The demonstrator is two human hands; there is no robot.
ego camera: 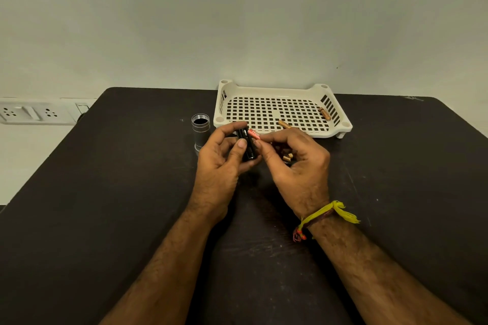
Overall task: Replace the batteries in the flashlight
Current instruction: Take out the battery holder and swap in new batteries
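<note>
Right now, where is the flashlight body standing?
The flashlight body stands upright on the black table, open end up, left of the white tray and just beyond the left hand.

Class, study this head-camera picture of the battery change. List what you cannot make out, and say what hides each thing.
1. Battery holder: head view, the left hand wraps it, so the filled slots cannot be counted.
2. Red battery: its polarity marks are too small to read.
3. Batteries in the right hand: curled fingers cover most of them, so no count.
4. Flashlight body: the inside is dark.
5. Flashlight cap: not seen.
</note>
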